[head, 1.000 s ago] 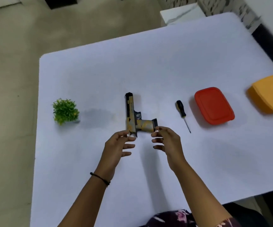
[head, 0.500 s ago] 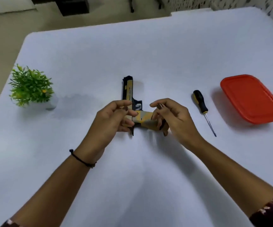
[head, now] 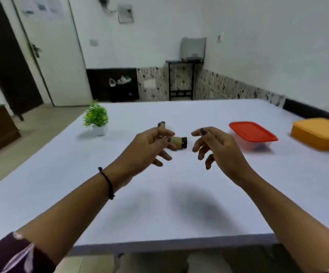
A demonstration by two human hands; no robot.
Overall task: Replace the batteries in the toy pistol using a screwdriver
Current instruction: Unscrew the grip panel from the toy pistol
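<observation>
Pistol gripped by left hand; right hand beside

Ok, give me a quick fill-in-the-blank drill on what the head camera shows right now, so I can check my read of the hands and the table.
1. The tan-and-black toy pistol is held by the ____ hand.
2. The right hand is open and holds ____.
3. The clear plastic box nearest the right hand has a ____ lid.
4. The small green potted plant stands on the white table on the person's ____ side.

Missing words: left; nothing; red; left
</observation>
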